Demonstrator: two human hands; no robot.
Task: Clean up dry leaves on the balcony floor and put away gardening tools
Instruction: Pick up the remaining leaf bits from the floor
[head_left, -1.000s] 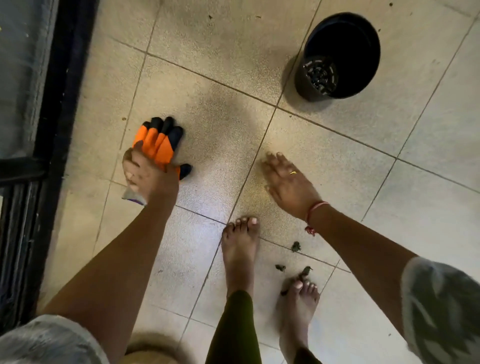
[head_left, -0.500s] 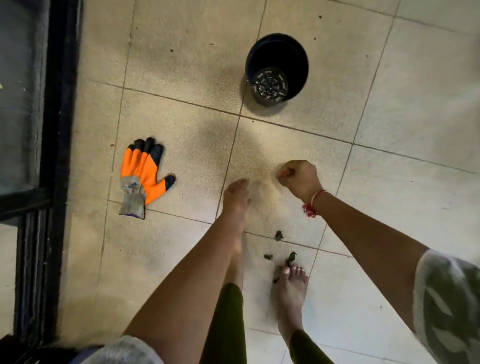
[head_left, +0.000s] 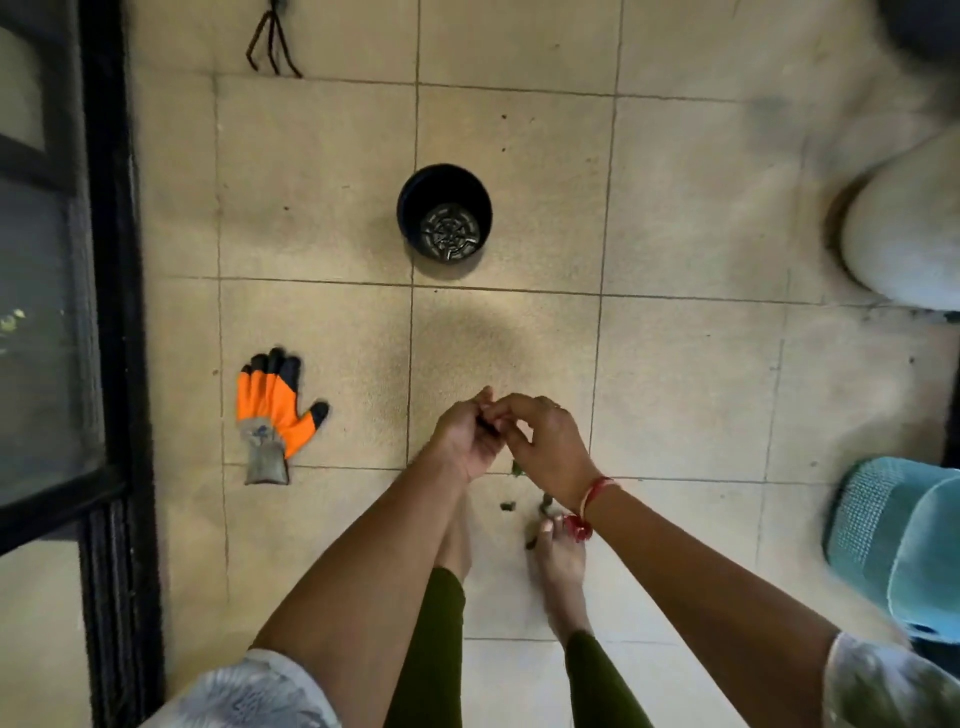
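Currently L hand (head_left: 464, 440) and R hand (head_left: 546, 448) meet, fingers curled, pinching a small dark scrap (head_left: 488, 423) btwn them, prob. leaf. Risk: a loose pinch lets it crumble or drop. More leaf bits (head_left: 507, 505) lie just below the grip, by the toes. Glove (head_left: 274, 410) well left; pot (head_left: 444, 214) beyond.

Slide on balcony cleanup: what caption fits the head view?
Left hand and right hand meet above leaf bits on tiles, orange glove and black pot nearby.

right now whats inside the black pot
The pot looks empty: only its slotted drain base shows at the bottom, no soil or leaves. Its inner wall is too dark to rule out small scraps.
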